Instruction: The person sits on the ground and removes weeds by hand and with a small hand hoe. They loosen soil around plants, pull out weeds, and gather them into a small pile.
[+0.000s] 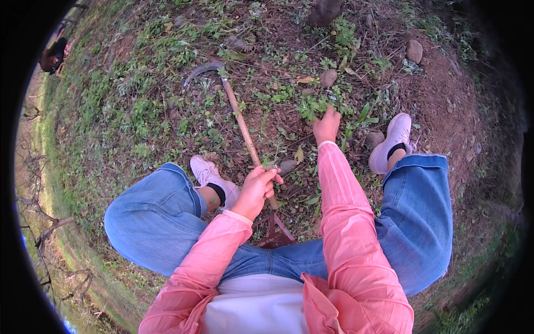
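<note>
My left hand [258, 188] has its fingers pinched around a small green weed sprig [273, 163]. Directly beneath it runs the wooden handle of a sickle [240, 119], which passes under the hand and shows again past it. The curved metal blade [204, 70] rests among weeds at the far end of the handle. Farther forward and to the right, my right hand [327, 126] reaches down to the soil with curled fingers at a leafy green weed [312, 107]. Its fingertips are partly hidden by the leaves.
A reddish metal stool frame [273, 234] shows between my legs. Stones [328, 78] lie in the weedy soil, one [288, 166] beside my left hand. A tree trunk [325, 12] rises ahead. Bare branches [52, 229] and another person [54, 56] are at the left.
</note>
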Motion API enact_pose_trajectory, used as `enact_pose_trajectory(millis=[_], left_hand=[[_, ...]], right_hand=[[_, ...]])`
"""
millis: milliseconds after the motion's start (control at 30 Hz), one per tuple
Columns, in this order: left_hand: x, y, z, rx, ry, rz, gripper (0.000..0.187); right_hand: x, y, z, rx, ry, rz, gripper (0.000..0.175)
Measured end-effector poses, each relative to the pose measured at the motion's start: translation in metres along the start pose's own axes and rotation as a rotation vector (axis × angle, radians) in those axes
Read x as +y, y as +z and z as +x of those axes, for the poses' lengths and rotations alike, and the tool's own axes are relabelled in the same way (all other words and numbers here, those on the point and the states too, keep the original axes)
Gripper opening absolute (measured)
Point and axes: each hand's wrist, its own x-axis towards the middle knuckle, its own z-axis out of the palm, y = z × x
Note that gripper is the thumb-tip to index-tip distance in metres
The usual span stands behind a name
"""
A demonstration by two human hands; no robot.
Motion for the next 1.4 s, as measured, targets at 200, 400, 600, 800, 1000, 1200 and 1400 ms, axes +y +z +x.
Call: enact_pose_trajectory(millis=[200,400,600,800,1000,1200,1400], left_hand=[[0.003,0.0,-0.001,-0.019,-0.032,-0.008,0.014],[0.004,0.011,0.003,-0.076,-0.05,-0.006,0.014],[0.002,0.0,0.003,-0.014,-0.025,-0.026,0.015],[0.001,-0.001,0.006,0.002,-0.036,-0.017,0.016],[0.004,0.004,0.01,0.004,-0.038,-0.029,0.015],[0.007,0.007,0.009,-0.007,-0.049,-0.055,0.016],[0.003,0.006,0.013,-0.004,-0.048,-0.074,0.015]], right_hand=[[-0.002,0.016,0.005,-0.051,-0.267,-0.235,0.027],[0.058,0.055,0.042,0.047,-0.161,0.262,0.023],[0.062,0.077,0.049,-0.117,0.419,0.654,0.04],[0.073,0.087,0.042,0.123,0.519,0.467,0.053],[0.052,0.055,0.012,0.301,0.806,0.617,0.052],[0.009,0.011,-0.004,0.527,0.384,0.476,0.039],[0.036,-0.004,0.054,0.298,-0.098,-0.016,0.04]])
